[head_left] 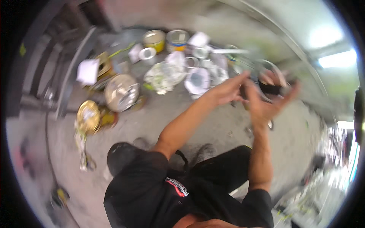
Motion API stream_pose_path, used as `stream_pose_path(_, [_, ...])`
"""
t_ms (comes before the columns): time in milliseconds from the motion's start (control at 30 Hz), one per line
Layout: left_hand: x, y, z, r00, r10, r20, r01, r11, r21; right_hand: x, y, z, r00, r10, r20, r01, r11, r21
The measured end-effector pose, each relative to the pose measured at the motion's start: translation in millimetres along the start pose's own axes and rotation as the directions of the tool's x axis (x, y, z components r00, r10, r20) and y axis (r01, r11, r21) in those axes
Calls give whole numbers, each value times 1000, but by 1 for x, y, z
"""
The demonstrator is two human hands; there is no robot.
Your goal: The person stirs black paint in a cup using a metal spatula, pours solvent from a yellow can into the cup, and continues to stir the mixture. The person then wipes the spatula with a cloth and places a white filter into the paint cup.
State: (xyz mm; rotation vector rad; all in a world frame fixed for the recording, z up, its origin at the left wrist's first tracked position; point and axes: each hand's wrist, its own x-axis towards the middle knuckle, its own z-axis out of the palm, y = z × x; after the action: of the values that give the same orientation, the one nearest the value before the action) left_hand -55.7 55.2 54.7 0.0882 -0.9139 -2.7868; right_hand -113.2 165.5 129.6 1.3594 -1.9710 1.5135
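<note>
Motion blur smears both hands, which are close together at the right of the middle. My right hand (262, 108) is curled around a round, clear-sided container (262, 67) with something dark in its lower part; thumb and a finger reach up either side. Skin shows through or behind the container. Beside it, my left hand (228, 91) reaches in from the left, its fingertips near the right thumb. Something dark shows between the left fingers, too blurred to name. Whether the left hand grips it or the container, I cannot tell.
Several paint cans stand ahead and left, among them a large lidded can (121, 92), a gold-lidded can (89, 116) and a yellow can (154, 40). Crumpled plastic sheeting (164, 76) and white cups (147, 53) lie between. A metal frame (74, 72) rises at left.
</note>
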Motion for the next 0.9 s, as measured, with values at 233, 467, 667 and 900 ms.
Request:
stream_pose_path(233, [-28,175,-67,845,520,-129,199,-82,977,10,-41,19,993,-27,-115,50,980,195])
stream_pose_path(467, [-246,178,-119,746,594,-303,510,-217,832,-10,-53,43,979,-114,169,57,949,310])
stream_pose_path(667, [-275,127,-175,452,641,-620,835,-61,546,-7,-72,89,863,-343,371,258,931,260])
stream_pose_path(900, [-269,128,-169,386,472,-793,916,-94,391,-8,-105,137,791,-447,418,358,892,277])
